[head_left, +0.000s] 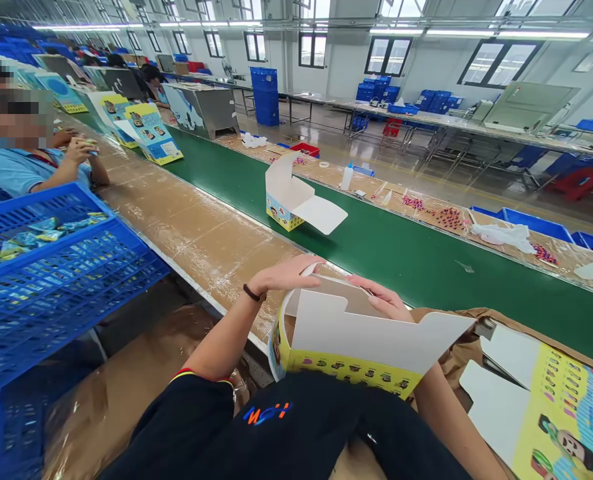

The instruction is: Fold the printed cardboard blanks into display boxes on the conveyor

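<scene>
A yellow printed cardboard box [336,350] with white inner flaps stands half folded against my chest at the table's edge. My left hand [289,273] lies over its far top-left edge, fingers stretched and pressed on a flap. My right hand [382,299] reaches inside the box from the right, fingers curled on an inner flap. A dark band circles my left wrist.
A folded open box [296,200] rides the green conveyor belt [401,260]. Flat printed box blanks [551,400] lie at my right. A blue crate [51,280] of small packets stands at left, beside a seated co-worker [36,160]. More boxes [151,133] line the brown table.
</scene>
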`<act>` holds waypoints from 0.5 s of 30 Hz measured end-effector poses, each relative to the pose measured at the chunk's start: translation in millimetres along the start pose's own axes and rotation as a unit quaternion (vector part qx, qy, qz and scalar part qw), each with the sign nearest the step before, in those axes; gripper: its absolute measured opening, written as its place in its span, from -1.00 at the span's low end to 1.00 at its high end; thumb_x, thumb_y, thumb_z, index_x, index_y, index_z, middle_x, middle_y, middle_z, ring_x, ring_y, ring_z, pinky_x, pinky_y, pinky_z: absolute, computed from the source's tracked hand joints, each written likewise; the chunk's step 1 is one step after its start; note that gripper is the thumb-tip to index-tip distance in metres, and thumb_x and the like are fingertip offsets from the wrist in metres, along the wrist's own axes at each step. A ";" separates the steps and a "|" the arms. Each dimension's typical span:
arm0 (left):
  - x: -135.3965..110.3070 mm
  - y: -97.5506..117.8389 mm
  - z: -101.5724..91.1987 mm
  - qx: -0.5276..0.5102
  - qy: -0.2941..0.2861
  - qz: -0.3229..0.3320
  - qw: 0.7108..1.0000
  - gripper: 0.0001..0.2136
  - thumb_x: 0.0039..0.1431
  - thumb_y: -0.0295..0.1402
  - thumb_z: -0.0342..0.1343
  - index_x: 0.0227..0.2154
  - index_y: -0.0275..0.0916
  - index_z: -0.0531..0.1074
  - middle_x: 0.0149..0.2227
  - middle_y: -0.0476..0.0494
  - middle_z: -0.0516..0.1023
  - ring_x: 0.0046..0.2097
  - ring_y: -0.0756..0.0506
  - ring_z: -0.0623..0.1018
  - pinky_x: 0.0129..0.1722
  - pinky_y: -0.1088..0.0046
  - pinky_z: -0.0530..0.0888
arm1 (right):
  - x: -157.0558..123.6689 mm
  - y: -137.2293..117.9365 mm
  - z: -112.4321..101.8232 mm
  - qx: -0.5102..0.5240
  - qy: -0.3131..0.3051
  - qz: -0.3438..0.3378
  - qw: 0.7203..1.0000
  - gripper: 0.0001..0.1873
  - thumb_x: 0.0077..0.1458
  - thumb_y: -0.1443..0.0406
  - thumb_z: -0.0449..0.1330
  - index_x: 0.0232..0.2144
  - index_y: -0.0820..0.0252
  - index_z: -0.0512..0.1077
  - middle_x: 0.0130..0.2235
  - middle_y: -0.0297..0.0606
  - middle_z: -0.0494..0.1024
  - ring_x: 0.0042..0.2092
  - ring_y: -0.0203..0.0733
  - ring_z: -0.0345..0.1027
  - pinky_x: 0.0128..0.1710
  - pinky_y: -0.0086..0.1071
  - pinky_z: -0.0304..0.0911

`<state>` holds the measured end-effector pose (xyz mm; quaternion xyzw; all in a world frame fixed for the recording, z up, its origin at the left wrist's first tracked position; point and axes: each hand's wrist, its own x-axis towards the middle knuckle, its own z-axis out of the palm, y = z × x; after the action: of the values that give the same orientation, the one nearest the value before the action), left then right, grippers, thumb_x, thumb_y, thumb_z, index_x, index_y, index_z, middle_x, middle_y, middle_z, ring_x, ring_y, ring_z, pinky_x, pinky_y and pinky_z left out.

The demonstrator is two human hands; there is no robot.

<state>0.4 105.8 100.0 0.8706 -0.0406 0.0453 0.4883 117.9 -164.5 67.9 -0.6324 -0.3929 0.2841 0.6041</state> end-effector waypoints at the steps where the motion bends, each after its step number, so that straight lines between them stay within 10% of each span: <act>1: -2.8 -2.0 1.5 -0.037 0.025 0.001 0.999 -0.44 -0.02 0.08 0.29 -0.01 -0.15 0.57 -0.13 -0.20 0.61 -0.08 -0.26 0.54 -0.02 0.21 0.47 | -0.2 2.3 -1.1 0.001 0.019 -0.010 1.000 -0.40 0.12 -0.14 0.32 0.12 -0.07 0.53 0.28 -0.24 0.42 0.33 0.12 0.25 0.33 0.02 0.20; 8: -4.0 24.4 -6.7 -0.146 0.237 0.150 0.949 -0.16 -0.07 0.19 0.27 0.25 -0.16 0.40 0.02 -0.25 0.52 0.08 -0.34 0.48 0.21 0.05 0.36 | 5.3 -33.4 -4.5 0.013 0.288 -0.071 0.955 -0.33 0.03 0.10 0.25 0.22 0.07 0.41 0.17 -0.14 0.52 0.15 0.23 0.43 0.05 0.05 0.44; 15: 13.6 8.8 -2.0 -0.117 0.235 0.062 0.963 -0.22 -0.08 0.01 0.32 0.23 -0.21 0.41 0.26 -0.31 0.42 0.34 -0.42 0.33 0.39 0.01 0.18 | 15.1 -35.9 10.4 0.018 0.221 -0.168 0.960 -0.51 0.10 0.10 0.31 0.09 0.00 0.46 0.34 -0.19 0.34 0.39 0.16 0.13 0.34 0.10 0.16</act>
<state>12.8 102.5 110.1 0.7681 0.0162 0.2736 0.5787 111.7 -147.6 103.9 -0.5932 -0.3447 0.0387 0.7265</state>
